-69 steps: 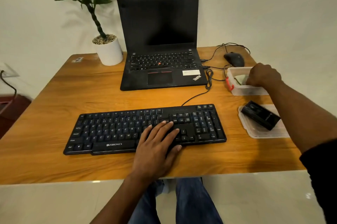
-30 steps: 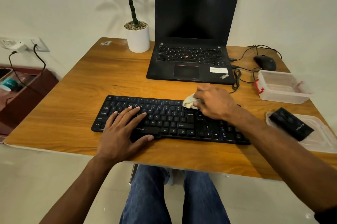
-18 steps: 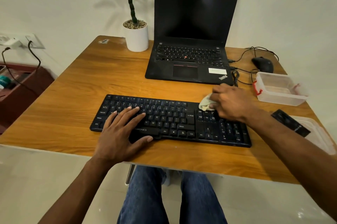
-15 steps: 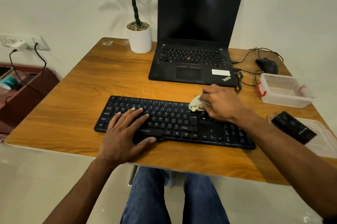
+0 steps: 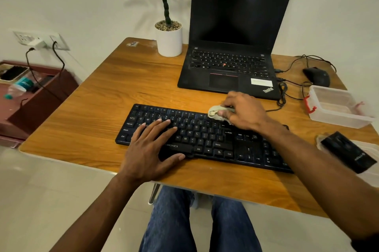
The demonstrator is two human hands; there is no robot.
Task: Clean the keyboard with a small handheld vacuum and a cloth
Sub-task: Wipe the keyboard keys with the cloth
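Under right hand (image 5: 244,111): cloth (image 5: 215,112), mostly hidden

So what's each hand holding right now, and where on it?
The right hand grips a bunched cloth by its right end, pressed on the keyboard. The left hand holds nothing; it rests flat on the keys.

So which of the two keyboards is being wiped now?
The separate black keyboard near the table edge; the right hand presses a cloth on it.
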